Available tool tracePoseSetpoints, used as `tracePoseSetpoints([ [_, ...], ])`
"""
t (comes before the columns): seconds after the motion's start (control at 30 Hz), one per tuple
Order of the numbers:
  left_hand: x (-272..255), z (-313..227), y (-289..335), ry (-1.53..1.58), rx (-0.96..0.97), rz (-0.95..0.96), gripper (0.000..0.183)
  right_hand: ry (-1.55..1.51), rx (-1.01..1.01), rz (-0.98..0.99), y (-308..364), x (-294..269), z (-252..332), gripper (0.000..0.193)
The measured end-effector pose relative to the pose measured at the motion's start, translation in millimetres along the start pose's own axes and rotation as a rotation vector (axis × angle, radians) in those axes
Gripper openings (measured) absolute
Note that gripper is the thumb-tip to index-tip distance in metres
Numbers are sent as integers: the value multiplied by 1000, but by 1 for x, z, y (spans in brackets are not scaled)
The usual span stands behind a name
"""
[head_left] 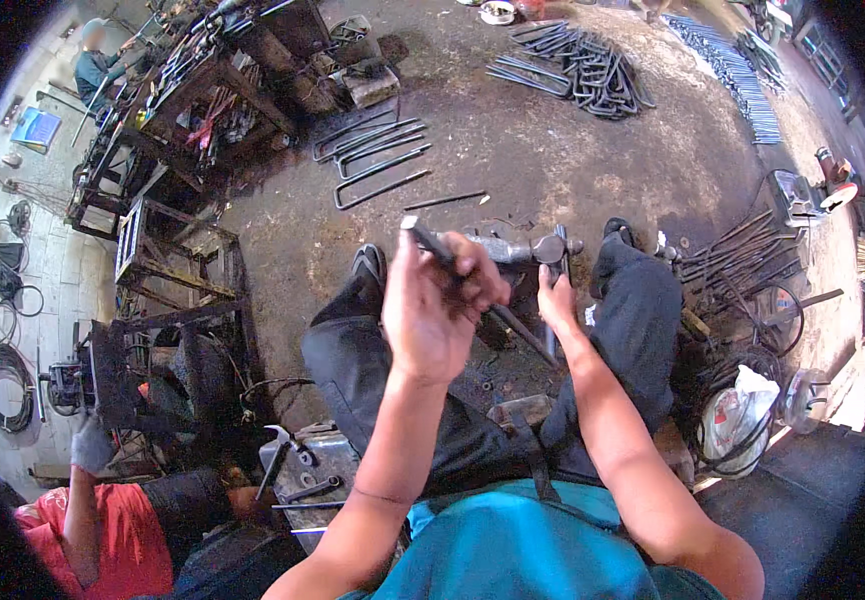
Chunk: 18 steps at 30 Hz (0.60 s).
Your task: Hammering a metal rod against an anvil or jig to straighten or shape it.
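Left hand is holding a bar in curled, blurred fingers; right hand is gripping a partly hidden hammer.

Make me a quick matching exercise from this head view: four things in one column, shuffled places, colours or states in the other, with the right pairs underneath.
Things
1. Left hand
2. Right hand
3. Shirt of the co-worker at lower left
4. Large heap of bent rods

Places, colours, states
A. Red
B. Gripping a hammer
C. On the floor, toward the top of the picture, right of centre
D. Holding a dark rod

Right pairs: 1-D, 2-B, 3-A, 4-C
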State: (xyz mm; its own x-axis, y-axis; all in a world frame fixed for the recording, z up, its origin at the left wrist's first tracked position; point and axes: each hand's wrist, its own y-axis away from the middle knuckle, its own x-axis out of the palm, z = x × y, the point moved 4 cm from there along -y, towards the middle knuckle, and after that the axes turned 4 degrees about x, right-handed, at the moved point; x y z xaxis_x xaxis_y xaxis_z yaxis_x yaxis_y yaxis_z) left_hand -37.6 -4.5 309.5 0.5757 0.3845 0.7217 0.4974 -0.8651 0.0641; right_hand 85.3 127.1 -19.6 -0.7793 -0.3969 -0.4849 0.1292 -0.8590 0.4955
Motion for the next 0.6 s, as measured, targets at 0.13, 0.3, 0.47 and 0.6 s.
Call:
tracePoseSetpoints([
  [0.13,12,18,4,-74,-57,21,54,-22,-54,-17,0,-1,0,54],
  [0.3,16,24,11,-225,-71,26,51,-17,-25,2,-1,1,-1,54],
  [0.47,20,21,19,-313,-47,31,43,-30,-47,15,-1,0,-2,54],
  [0.6,24,18,23,-368,12,26,34,-36,-6,18,2,-1,0,54],
])
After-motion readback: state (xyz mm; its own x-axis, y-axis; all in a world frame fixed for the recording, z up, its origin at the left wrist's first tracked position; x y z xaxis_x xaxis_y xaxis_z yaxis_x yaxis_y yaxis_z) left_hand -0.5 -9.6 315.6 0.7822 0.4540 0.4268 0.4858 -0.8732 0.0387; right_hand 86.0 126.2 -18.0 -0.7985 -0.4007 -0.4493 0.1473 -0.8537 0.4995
